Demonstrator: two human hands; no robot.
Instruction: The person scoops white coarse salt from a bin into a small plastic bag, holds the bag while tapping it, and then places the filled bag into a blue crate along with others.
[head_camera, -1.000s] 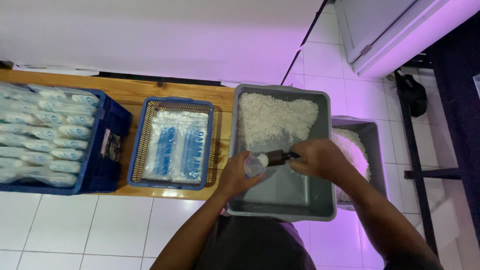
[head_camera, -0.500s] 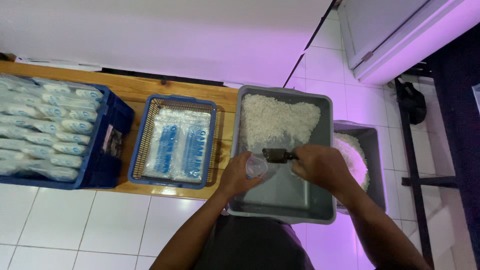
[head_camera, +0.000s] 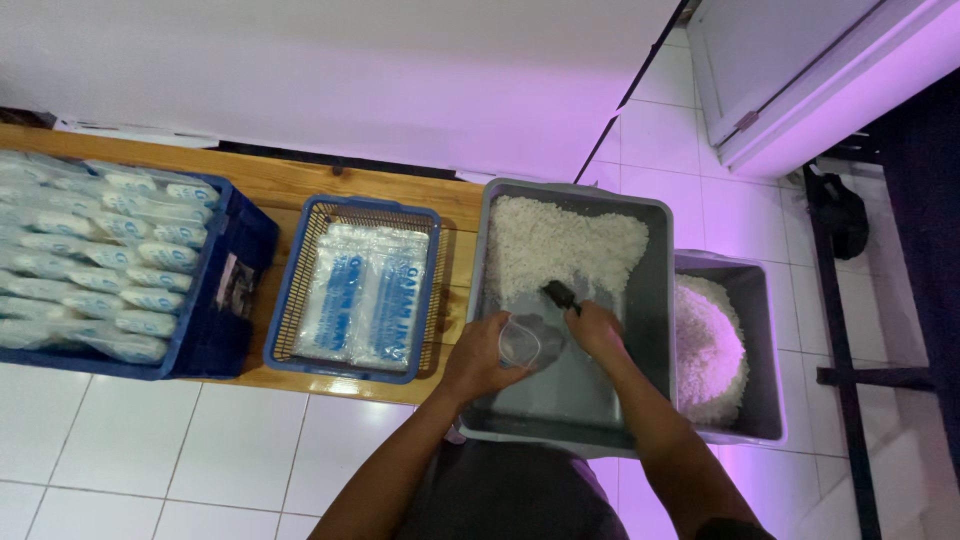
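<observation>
With the clear plastic bag (head_camera: 520, 342) apparently unfilled in the clenched left hand (head_camera: 478, 360), the right hand (head_camera: 597, 328) grips a dark scoop (head_camera: 560, 296) in the rice-heaped grey rectangular tub (head_camera: 655, 300).

wooden bench (head_camera: 300, 185) along the wall, over white floor tiles (head_camera: 150, 450). on it, left to right: blue crate (head_camera: 225, 300) full of filled bags at left end, blue wire basket (head_camera: 290, 290) with flat bags mid, grey tub (head_camera: 655, 300) of rice overhanging right end
</observation>
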